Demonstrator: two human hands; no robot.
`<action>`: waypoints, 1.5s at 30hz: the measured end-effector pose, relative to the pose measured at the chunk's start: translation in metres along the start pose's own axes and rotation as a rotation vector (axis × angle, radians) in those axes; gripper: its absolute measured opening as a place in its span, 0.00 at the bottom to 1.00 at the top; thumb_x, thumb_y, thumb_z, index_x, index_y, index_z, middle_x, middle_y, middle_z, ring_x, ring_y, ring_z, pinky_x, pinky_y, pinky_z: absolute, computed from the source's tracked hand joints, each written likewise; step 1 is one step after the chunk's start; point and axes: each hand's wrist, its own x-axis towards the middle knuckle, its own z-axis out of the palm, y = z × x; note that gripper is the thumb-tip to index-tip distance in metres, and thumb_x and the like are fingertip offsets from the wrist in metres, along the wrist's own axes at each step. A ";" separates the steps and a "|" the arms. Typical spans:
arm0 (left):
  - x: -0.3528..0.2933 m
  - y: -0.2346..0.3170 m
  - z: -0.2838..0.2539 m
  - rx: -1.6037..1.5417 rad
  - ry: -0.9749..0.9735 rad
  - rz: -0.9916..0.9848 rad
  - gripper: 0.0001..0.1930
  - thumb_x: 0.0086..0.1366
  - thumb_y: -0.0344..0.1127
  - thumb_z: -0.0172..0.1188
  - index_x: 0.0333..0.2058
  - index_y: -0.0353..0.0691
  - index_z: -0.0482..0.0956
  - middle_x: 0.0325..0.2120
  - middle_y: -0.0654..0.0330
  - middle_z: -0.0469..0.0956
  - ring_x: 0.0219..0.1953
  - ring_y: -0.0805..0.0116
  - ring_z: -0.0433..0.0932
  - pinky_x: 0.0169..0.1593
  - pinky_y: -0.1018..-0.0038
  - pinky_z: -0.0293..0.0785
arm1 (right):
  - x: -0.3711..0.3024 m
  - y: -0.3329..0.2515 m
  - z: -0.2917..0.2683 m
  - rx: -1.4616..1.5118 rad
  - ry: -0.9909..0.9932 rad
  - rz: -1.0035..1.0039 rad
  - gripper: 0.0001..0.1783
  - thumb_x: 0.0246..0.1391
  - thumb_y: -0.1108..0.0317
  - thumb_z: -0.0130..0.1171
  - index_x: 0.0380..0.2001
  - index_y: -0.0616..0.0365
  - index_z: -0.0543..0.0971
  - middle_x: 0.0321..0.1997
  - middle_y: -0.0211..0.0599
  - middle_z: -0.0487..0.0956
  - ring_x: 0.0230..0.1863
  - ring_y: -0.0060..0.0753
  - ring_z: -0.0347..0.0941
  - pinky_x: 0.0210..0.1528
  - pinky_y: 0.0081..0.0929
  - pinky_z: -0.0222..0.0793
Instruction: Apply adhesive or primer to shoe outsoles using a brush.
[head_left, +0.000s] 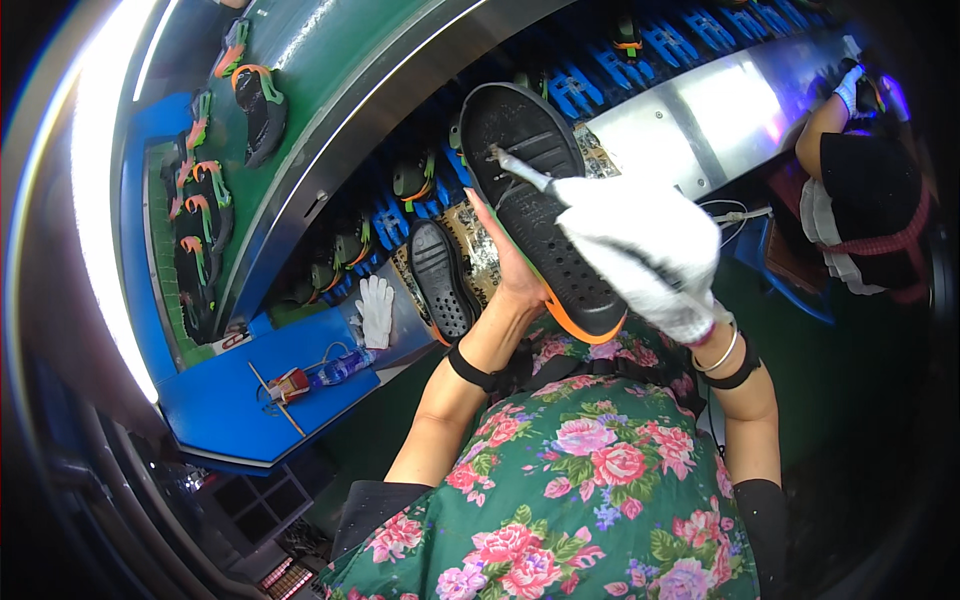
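A black shoe sole point(562, 243) with an orange edge at its near end lies tilted in my bare left hand point(512, 268), whose fingers wrap its left side. My right hand point(645, 245), in a white knitted glove, is closed on a slim brush point(524, 172). The brush tip touches the inner face of the sole near its far, wide end. Just left of my left wrist, a second black sole point(440, 280) rests on the worn bench surface. Part of my right fingers is hidden by the glove's blur.
On the blue side table point(225, 415) are a clear bottle point(343, 367), a stick and a white glove point(376, 312). Black, orange and green shoe uppers point(262, 115) sit on the green shelf. Blue racks point(672, 45) line the back. At far right is a co-worker's gloved hand point(850, 90).
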 end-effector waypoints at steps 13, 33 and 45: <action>0.019 0.019 -0.007 -0.206 -0.349 -0.108 0.59 0.55 0.91 0.29 0.55 0.37 0.74 0.42 0.46 0.82 0.41 0.55 0.83 0.50 0.58 0.80 | -0.013 -0.002 0.017 -0.074 -0.179 -0.100 0.20 0.50 0.75 0.69 0.49 0.57 0.85 0.49 0.40 0.86 0.47 0.41 0.83 0.49 0.34 0.79; 0.026 0.041 0.001 -0.196 -0.330 -0.114 0.59 0.48 0.94 0.38 0.49 0.36 0.76 0.35 0.50 0.77 0.35 0.56 0.71 0.44 0.60 0.70 | -0.024 -0.006 0.012 -0.081 -0.210 -0.128 0.20 0.48 0.74 0.70 0.47 0.53 0.86 0.45 0.35 0.87 0.43 0.40 0.83 0.44 0.32 0.80; 0.030 0.047 0.002 -0.212 -0.426 0.001 0.65 0.42 0.97 0.33 0.44 0.31 0.75 0.34 0.51 0.78 0.34 0.60 0.75 0.46 0.60 0.70 | -0.037 -0.012 0.012 0.056 -0.163 -0.036 0.15 0.47 0.79 0.71 0.41 0.57 0.88 0.44 0.41 0.87 0.41 0.39 0.84 0.43 0.31 0.81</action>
